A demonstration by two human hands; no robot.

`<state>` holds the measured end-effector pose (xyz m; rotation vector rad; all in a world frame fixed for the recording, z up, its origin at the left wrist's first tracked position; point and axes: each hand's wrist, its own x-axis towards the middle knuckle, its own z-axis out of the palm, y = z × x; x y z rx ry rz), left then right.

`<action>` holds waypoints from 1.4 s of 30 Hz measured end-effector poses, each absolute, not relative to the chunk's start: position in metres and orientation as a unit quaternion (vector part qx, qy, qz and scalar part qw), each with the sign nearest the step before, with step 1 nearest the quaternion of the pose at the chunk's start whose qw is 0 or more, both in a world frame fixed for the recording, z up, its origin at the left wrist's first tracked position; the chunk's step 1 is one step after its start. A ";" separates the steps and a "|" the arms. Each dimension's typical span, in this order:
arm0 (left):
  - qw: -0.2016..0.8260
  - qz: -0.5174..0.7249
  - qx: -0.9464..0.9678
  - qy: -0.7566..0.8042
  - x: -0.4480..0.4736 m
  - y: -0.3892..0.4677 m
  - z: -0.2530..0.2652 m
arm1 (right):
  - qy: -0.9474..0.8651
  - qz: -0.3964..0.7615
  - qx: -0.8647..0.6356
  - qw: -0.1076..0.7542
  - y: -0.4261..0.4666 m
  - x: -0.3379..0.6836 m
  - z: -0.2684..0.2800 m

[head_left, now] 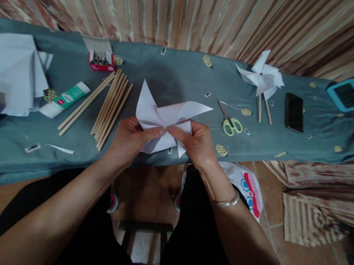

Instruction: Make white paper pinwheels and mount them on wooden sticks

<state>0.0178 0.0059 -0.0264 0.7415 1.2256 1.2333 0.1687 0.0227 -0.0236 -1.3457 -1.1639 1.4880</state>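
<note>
A white paper pinwheel [180, 110] is held between my two hands, just above the front edge of the cloth-covered table [180, 72]. My left hand [132, 136] grips its left side, with the thumb pressed near the centre. From the other side, my right hand [197, 142] pinches it, and that thumb also rests at the middle. Pointed blades stick up at the upper left and out to the right. Both sets of fingers are partly hidden behind the paper. Whether a pin sits under the thumbs, I cannot tell.
Left of my hands lie several wooden sticks [109, 107], a glue tube [66, 99], a red box of small metal pieces [101, 62] and white paper sheets [0, 69]. To the right are scissors [229, 122], pinwheels on sticks [261, 77], a phone [294, 112] and a blue-framed device [350, 95].
</note>
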 end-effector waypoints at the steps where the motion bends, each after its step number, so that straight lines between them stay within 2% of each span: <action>1: 0.585 0.527 0.320 0.527 0.018 0.006 -0.027 | -0.458 0.590 -0.531 0.399 0.023 0.169 -0.023; 42: 0.562 0.533 0.320 0.545 0.017 0.005 -0.033 | -0.495 0.584 -0.510 0.392 0.022 0.168 -0.026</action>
